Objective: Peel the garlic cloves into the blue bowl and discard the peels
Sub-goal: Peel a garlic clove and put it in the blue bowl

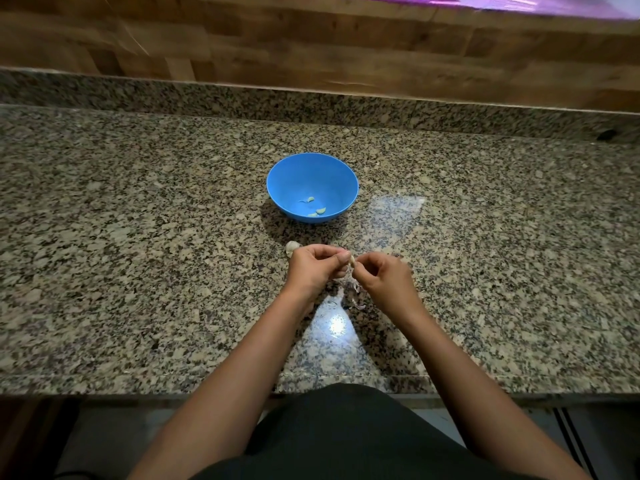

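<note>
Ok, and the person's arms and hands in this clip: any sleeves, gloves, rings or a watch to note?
Both forearms are bare up to the bottom edge of the picture, with no sleeves in view. The left hand and the right hand wear no gloves, and no watch, bracelet or ring shows on the parts in view. The only clothing seen is a dark garment over the torso, below the counter edge.
</note>
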Demonstrator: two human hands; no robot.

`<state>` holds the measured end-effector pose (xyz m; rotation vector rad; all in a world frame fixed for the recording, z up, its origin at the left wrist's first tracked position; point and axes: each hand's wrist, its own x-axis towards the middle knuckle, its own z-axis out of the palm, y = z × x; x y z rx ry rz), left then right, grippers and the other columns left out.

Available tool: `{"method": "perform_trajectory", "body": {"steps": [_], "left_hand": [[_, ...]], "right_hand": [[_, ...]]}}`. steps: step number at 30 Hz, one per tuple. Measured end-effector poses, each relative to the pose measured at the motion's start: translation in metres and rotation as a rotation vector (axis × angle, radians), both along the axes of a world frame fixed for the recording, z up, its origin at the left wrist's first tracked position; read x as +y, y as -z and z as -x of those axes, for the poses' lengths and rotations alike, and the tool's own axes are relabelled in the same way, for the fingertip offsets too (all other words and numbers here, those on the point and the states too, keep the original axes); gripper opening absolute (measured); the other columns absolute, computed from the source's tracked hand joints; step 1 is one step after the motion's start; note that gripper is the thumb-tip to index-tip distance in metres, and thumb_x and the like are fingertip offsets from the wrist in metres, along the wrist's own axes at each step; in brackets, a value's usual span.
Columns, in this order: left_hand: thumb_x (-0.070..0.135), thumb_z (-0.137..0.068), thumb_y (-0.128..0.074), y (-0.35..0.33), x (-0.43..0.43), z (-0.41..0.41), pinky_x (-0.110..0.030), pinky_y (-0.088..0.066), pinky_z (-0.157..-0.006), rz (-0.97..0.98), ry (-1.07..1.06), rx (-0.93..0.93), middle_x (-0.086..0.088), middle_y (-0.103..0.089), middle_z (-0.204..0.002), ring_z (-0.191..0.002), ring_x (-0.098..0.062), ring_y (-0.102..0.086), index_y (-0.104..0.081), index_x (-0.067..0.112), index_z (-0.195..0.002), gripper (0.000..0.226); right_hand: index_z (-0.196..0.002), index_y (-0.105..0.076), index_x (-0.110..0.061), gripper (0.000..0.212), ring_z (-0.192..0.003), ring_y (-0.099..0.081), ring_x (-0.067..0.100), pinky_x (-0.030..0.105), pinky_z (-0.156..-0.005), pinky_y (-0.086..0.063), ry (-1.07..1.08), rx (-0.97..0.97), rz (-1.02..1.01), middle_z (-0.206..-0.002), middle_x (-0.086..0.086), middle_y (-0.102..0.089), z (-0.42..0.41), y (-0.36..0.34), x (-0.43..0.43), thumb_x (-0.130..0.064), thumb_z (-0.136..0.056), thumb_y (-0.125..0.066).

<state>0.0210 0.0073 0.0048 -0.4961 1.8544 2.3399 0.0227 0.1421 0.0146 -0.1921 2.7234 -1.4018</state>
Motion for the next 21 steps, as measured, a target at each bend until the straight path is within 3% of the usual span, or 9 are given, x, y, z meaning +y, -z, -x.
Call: {"method": "perform_trajectory", "body": {"steps": [3,7,12,18,21], "left_hand": [[0.001,-0.081,-0.068,0.0,-0.001,0.0,-0.018,-0.053,-0.059,0.0,0.013,-0.026,-0.011,-0.065,-0.073,-0.058,-0.011,-0.059,-0.066,-0.006,-0.09,0.012],[-0.003,-0.082,-0.065,-0.004,-0.002,0.0,-0.017,-0.055,-0.06,-0.067,0.047,-0.057,-0.01,-0.065,-0.072,-0.059,-0.012,-0.063,-0.064,-0.001,-0.082,0.002],[-0.007,-0.083,-0.061,-0.009,-0.007,0.001,-0.02,-0.057,-0.063,-0.154,0.103,-0.093,-0.011,-0.065,-0.073,-0.063,-0.016,-0.066,-0.06,-0.001,-0.079,0.007],[-0.007,-0.084,-0.058,-0.006,-0.009,-0.002,-0.019,-0.057,-0.063,-0.181,0.183,-0.128,-0.013,-0.065,-0.078,-0.061,-0.013,-0.066,-0.063,-0.003,-0.086,0.007],[-0.01,-0.084,-0.056,-0.004,-0.01,-0.002,-0.02,-0.057,-0.068,-0.216,0.178,-0.136,-0.014,-0.066,-0.084,-0.069,-0.015,-0.067,-0.064,-0.004,-0.09,0.012]], "right_hand": [[-0.08,-0.068,-0.009,0.011,-0.047,-0.042,-0.001,0.01,-0.046,-0.034,-0.025,0.051,-0.04,-0.059,-0.006,-0.055,0.0,0.002,0.002,-0.013,-0.087,-0.061],[-0.077,-0.067,-0.007,0.01,-0.045,-0.043,-0.001,0.009,-0.045,-0.035,-0.027,0.064,-0.049,-0.06,-0.006,-0.055,-0.001,0.001,0.002,-0.011,-0.084,-0.063],[-0.078,-0.065,-0.009,0.008,-0.049,-0.048,-0.002,0.007,-0.046,-0.039,-0.011,0.037,-0.024,-0.065,-0.004,-0.058,-0.001,-0.003,0.004,-0.013,-0.085,-0.064],[-0.082,-0.065,-0.007,0.01,-0.062,-0.054,0.012,0.023,-0.059,-0.049,0.005,0.038,-0.11,-0.072,0.003,-0.062,0.009,-0.004,0.008,-0.014,-0.088,-0.06],[-0.077,-0.06,-0.006,0.017,-0.064,-0.051,0.013,0.027,-0.061,-0.047,0.006,0.024,-0.192,-0.073,0.004,-0.06,0.012,0.001,0.01,-0.018,-0.088,-0.061]]}}
